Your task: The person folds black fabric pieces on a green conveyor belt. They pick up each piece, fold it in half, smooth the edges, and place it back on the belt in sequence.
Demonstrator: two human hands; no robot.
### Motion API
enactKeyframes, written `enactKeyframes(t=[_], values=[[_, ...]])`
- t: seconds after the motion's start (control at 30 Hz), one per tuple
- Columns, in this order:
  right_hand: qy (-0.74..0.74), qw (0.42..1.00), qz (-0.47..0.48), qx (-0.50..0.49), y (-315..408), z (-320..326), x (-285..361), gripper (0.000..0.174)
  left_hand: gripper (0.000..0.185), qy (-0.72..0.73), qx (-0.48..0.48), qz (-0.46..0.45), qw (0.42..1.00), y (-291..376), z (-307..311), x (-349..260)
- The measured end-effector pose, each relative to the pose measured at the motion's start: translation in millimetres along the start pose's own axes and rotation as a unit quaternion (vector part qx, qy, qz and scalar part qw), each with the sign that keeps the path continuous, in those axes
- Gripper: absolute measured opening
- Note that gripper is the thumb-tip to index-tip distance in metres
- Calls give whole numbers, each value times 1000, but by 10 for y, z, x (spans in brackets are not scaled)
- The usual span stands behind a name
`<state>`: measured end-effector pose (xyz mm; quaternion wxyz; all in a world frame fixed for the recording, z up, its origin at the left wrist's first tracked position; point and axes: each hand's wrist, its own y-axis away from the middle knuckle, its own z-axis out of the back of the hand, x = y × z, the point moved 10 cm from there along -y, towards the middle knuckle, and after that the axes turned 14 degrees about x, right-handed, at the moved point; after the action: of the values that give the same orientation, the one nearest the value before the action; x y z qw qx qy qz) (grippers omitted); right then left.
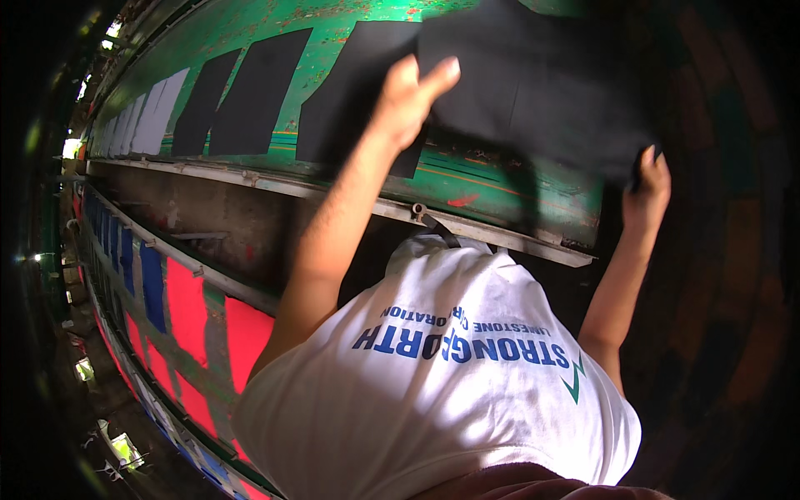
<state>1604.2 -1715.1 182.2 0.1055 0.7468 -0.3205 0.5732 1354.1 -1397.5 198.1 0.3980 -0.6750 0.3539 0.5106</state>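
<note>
A large black fabric panel (519,94) is held up over the green printing table (462,181), blurred in places. At its left edge, my left hand (403,103) grips it with the thumb lying across the front. My right hand (650,178) pinches the lower right corner. Partly behind my left hand, another black cut piece (350,94) lies flat on the green surface. Two more black pieces, a wide one (262,94) and a narrow one (203,103), lie further left. The held panel casts a shadow on the table.
White pieces (159,112) line the table's far left end. A metal rail (312,187) with small pegs runs along the near edge, close to my body. Behind me on the left, a second long table carries red pieces (187,312) and blue pieces (152,281).
</note>
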Motion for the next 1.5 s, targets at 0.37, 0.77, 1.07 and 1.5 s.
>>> enactKeyframes(t=[0.37,0.77,1.07,1.5], values=[[590,747,-306,-20,893,531,-1334,54,51,-309,-1,259,915,977,110,1975],[259,854,-343,294,24,-1793,-2602,55,45,-347,-29,119,930,1231,-304,1628],[393,800,-280,356,-296,-1971,-2652,43,43,-349,77,81,930,1226,-473,1475],[463,829,-248,191,-64,-1501,-2435,73,21,-259,-116,88,955,993,-151,1948]])
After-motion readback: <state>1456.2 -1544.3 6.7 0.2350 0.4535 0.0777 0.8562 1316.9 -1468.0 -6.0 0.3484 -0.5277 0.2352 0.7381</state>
